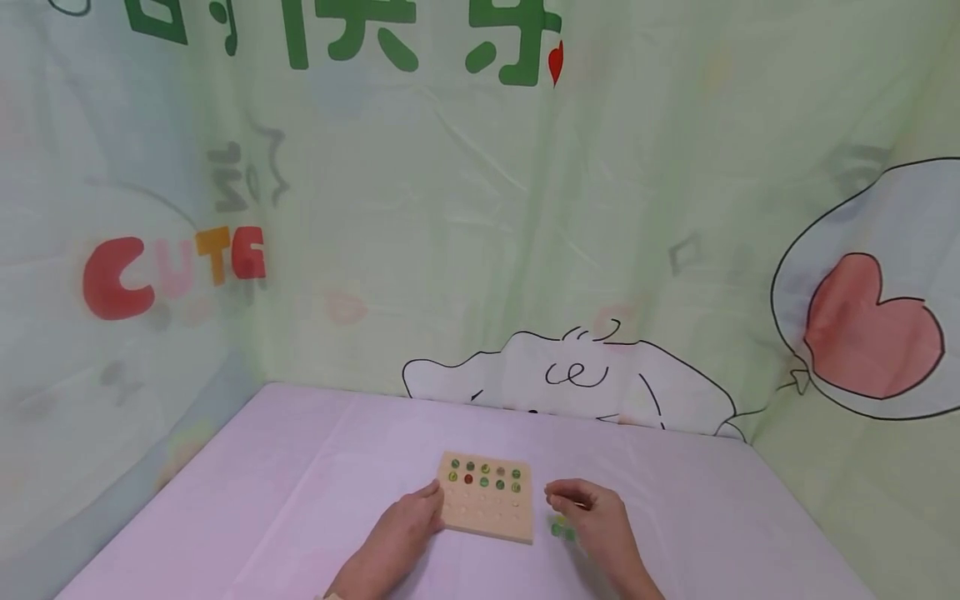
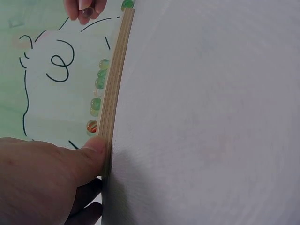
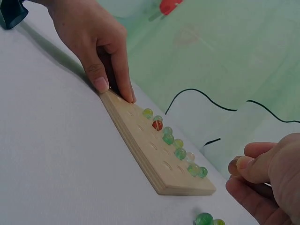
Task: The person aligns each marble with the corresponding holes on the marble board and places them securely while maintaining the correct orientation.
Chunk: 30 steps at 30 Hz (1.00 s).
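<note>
The right hand (image 1: 594,515) pinches one brownish marble (image 3: 233,165). The left hand (image 1: 401,529) grips the left edge of the wooden board (image 1: 487,504), likely to stop it sliding on the surface (image 1: 322,483). Ten marbles (image 1: 483,482) sit in two far rows, probably kept from rolling by dents (image 3: 168,166). Loose green marbles (image 3: 204,219) lie just right of the board, likely for easy reaching.

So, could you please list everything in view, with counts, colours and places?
Cloth-covered table: one, pale pinkish-white, foreground.
Printed fabric backdrop: one, pale green, behind the table.
Flat wooden board with round hollows: one, tan, on the table.
Seated round marbles: ten, mostly green or yellow-green, one red, one pale; board's two far rows.
Loose round marbles: at least three, green and yellow, right of the board.
Held round marble: one, brownish, off the board's right side.
Dark teal object: one, unidentified, right wrist view's top-left corner.
Left hand: one, gripping the board's left edge.
Right hand: one, pinching the brownish marble.
</note>
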### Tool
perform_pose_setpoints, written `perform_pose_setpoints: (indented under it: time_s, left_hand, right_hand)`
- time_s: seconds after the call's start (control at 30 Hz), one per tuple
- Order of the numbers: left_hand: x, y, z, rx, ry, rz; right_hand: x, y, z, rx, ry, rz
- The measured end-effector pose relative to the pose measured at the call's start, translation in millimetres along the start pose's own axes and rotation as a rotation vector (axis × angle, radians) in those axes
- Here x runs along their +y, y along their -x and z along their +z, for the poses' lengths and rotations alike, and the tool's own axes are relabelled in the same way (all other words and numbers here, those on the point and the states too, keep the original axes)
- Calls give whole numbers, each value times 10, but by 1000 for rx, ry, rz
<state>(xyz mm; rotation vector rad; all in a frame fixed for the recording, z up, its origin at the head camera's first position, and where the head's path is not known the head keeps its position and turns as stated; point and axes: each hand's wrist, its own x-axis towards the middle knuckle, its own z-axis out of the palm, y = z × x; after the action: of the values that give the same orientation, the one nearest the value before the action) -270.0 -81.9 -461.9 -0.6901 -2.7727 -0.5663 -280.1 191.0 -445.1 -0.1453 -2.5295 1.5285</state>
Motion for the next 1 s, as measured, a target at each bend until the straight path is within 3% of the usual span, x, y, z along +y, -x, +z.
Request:
perform_pose_setpoints:
  time_s: [0.23,0.6,1.0]
  left_hand:
    - [14,-2,11,-7,6,-27]
    - [2,10,30,49,-23,23]
    - [-8,-12,16,35,-39,9]
  right_hand:
    - [-136,7,224,-46,3,-75]
    - [-203,6,564,-81,38,-180]
    - [-281,2,754,-123,41,-233]
